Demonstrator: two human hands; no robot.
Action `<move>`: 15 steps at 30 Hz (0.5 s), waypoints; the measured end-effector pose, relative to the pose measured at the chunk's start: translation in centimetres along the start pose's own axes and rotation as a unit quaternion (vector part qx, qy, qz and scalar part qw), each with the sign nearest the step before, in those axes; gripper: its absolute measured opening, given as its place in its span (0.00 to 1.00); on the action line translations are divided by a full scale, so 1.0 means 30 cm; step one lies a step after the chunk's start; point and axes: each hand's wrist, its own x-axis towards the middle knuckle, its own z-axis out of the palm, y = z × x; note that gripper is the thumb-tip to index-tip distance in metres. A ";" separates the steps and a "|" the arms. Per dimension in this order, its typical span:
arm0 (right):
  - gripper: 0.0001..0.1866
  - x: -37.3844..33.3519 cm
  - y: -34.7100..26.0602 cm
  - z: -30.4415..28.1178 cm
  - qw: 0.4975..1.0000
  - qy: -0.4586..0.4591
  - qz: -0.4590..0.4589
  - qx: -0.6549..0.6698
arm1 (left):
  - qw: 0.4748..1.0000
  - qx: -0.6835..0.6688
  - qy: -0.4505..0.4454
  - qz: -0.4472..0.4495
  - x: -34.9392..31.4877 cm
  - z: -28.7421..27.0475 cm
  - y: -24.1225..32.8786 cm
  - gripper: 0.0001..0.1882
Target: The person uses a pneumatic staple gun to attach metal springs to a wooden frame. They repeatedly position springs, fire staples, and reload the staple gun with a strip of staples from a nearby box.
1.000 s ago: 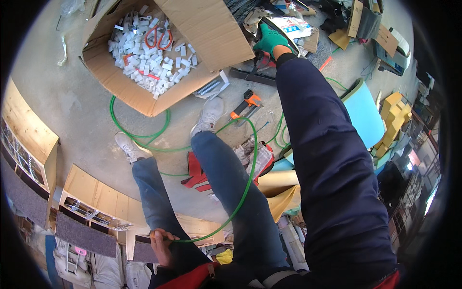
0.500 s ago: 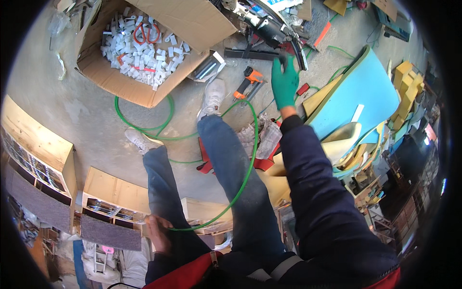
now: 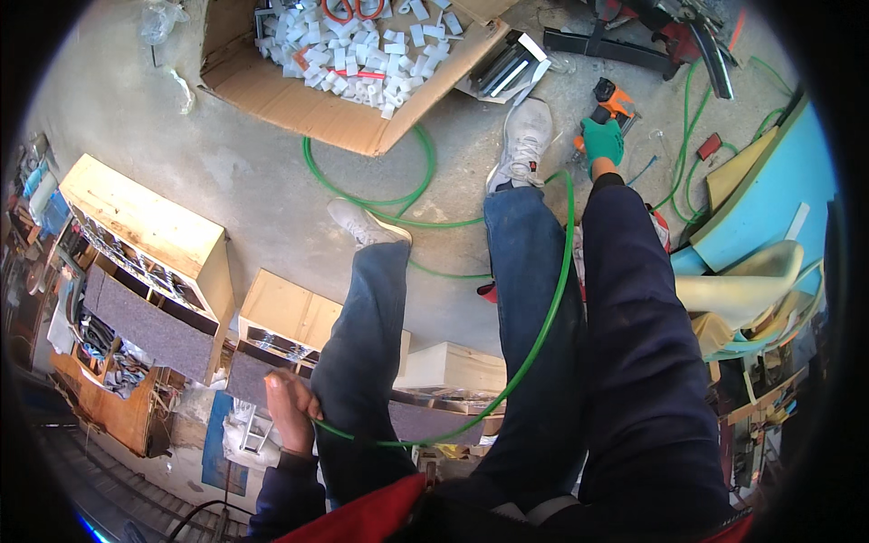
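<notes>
My right hand (image 3: 603,143), in a green glove, is closed around the handle of an orange and black nail gun (image 3: 617,100) on the concrete floor, just right of my shoe. The glove covers the middle of the tool. Low on the left, my bare left hand (image 3: 291,405) has its fingers curled around a thin green air hose (image 3: 541,337). From there the hose loops across my legs and up past my right knee. More of it lies coiled on the floor beneath the box.
A cardboard box (image 3: 362,134) of white plastic pieces, with orange-handled scissors, stands ahead. Wooden frames with springs (image 3: 149,240) line the left. Blue foam sheets (image 3: 769,204) lean at the right. A black metal frame (image 3: 611,52) and a small carton (image 3: 509,72) lie far ahead.
My right hand has come down from beside the black metal frame onto the nail gun and closed on it. My left hand still holds the hose. The view has shifted, moving the scene rightward.
</notes>
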 end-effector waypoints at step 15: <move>0.11 -1.019 -0.408 -1.455 0.555 -0.434 -0.127 0.699 | 0.896 0.096 -0.316 0.296 -0.328 0.028 0.401 0.23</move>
